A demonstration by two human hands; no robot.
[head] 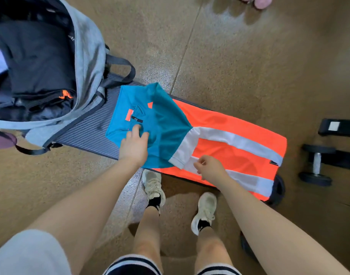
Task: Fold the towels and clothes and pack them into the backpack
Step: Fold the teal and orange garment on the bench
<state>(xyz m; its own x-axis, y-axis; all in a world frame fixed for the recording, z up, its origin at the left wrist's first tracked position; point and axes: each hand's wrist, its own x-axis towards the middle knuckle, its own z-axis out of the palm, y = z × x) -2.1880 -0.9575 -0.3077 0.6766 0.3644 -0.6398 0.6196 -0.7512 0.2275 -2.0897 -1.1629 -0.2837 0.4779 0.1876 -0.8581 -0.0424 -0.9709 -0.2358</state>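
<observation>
L hand (pixel 135 143) flat on shirt (pixel 219 132) collar end, R hand (pixel 209 167) pinching white sleeve; keep L pressing, fold sleeve in square w/ edge before bag (pixel 87 56)

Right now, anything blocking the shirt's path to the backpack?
Nothing visible. The shirt lies on the bench beside the backpack, whose mouth gapes open with dark clothes already inside. The left hand rests on the teal part.

We look down at a teal, orange and white shirt (pixel 190 133) spread on a dark bench (pixel 87 128), our left hand (pixel 133 144) pressing its teal part, our right hand (pixel 209 167) pinching the white sleeve edge, beside an open grey backpack (pixel 85 56).
</observation>
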